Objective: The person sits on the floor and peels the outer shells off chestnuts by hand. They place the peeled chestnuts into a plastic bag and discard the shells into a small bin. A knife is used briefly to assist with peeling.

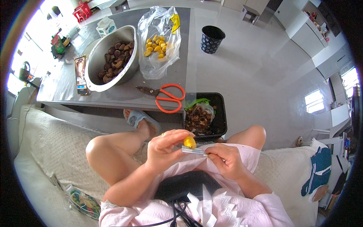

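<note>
Between the fingertips of my left hand (166,149) sits a peeled yellow chestnut (189,142), held above my lap. My right hand (227,160) grips a narrow, flat metal blade tool (194,150), whose far end meets the underside of the chestnut by my left thumb. The tool's handle is hidden in my fingers. On the grey table, a large metal basin (131,66) contains many brown unpeeled chestnuts (116,61). A clear plastic bag (154,69) beside it bears several peeled yellow chestnuts (157,46). Scissors with red handles (171,98) lie near the table's front edge.
A black bin (222,113) with brown shells and peel stands on the floor beyond my hands. A phone (81,75) leans against the basin. Farther off are a tissue box (105,27) and a patterned dark bucket (212,39). Black cables (181,211) cross my lap.
</note>
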Demonstrator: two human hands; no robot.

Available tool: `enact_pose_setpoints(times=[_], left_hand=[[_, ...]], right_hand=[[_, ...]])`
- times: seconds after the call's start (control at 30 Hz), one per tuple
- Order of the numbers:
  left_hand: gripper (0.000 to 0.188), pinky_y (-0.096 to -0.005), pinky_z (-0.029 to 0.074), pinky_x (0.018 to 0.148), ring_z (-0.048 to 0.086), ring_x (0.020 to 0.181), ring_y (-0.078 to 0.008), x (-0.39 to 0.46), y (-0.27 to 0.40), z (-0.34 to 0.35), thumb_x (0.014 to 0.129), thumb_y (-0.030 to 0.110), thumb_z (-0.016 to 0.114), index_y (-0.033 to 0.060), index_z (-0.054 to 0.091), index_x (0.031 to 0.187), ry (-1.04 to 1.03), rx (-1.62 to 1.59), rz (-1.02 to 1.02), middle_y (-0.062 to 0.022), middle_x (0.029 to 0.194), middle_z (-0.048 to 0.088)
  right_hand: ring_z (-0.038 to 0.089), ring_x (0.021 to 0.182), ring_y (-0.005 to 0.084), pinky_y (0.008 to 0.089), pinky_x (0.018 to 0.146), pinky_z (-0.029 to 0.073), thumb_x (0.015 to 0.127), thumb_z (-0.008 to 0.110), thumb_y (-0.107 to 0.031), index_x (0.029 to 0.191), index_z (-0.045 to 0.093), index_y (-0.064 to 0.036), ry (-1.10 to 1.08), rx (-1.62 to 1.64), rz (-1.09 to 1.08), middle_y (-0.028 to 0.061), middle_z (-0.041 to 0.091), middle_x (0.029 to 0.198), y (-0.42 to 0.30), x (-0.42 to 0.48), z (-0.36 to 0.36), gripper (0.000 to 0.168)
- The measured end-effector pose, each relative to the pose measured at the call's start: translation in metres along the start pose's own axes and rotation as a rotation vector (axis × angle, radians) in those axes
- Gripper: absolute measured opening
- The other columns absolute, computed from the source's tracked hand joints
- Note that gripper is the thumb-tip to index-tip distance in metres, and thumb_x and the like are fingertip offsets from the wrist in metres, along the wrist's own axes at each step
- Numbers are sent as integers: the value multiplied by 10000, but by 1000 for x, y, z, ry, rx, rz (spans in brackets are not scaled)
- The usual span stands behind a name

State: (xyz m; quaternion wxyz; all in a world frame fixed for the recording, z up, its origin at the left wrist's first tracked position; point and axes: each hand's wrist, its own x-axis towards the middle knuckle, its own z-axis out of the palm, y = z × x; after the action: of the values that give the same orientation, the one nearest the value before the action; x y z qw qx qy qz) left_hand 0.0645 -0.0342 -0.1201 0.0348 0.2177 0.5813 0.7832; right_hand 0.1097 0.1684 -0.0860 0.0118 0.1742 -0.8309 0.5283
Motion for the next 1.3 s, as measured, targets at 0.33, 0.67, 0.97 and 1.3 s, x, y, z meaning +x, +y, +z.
enact_pose_setpoints(times=[0.33, 0.67, 0.97, 1.3], left_hand=[[432, -346, 479, 849, 596, 935, -208, 0, -3, 0, 727, 148, 738, -22, 581, 1092, 75, -360, -407, -155, 1044, 610], [445, -337, 482, 833, 595, 929, -192, -1, 1, 1, 771, 176, 704, -14, 550, 1143, 83, -386, -470, -154, 1065, 604], [454, -303, 442, 910, 544, 1039, -168, 1, 4, 0, 832, 117, 630, -20, 467, 1233, -79, -432, -373, -127, 1183, 538], [479, -336, 431, 905, 547, 1033, -205, 0, 3, 2, 777, 153, 694, -15, 509, 1186, -31, -430, -386, -161, 1166, 541]], right_hand=[[613, 621, 255, 299, 538, 462, 830, 556, -24, 909, 580, 19, 14, 31, 1, 135, 615, 754, 2, 0, 9, 93], [555, 533, 138, 253, 486, 415, 907, 470, -90, 889, 548, -13, 25, 184, 207, 78, 575, 644, -12, -2, 0, 111], [535, 505, 124, 254, 466, 403, 900, 468, -97, 859, 557, -21, -54, 183, 208, 65, 560, 619, -8, -1, 1, 124], [559, 508, 170, 279, 477, 423, 893, 474, -103, 850, 563, -15, -39, 109, 161, 85, 574, 625, -9, 1, 1, 132]])
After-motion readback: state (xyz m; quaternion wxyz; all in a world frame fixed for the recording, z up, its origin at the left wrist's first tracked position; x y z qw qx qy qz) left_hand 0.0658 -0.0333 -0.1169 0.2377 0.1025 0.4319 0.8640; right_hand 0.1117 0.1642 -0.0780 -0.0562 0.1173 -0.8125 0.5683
